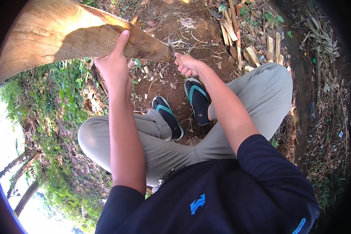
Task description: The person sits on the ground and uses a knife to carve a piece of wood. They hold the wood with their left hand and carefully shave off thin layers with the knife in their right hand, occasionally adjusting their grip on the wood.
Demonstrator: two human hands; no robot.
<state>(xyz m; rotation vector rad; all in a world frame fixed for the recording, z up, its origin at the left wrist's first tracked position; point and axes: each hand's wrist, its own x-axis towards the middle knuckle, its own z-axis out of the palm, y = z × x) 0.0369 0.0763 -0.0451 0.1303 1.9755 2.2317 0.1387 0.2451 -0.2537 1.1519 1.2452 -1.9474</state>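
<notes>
Dark sleeves [261,171] and grey trousers [257,93] fill the lower view; person seated, sandals [199,99] on bare soil. Left hand [113,64] grips the lower edge of a large wood slab [50,35], fingers wrapped, thumb up along its face. Right hand [187,64], just right of the slab's narrow tip, closed around a knife [171,47], blade touching the tip. Cut sticks [253,50] lie right of the slab.

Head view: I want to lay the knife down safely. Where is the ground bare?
Bare soil lies between the wood slab, right hand and sandals; more beyond the knife. Crowded: split wood pieces upper right, weeds left.
</notes>
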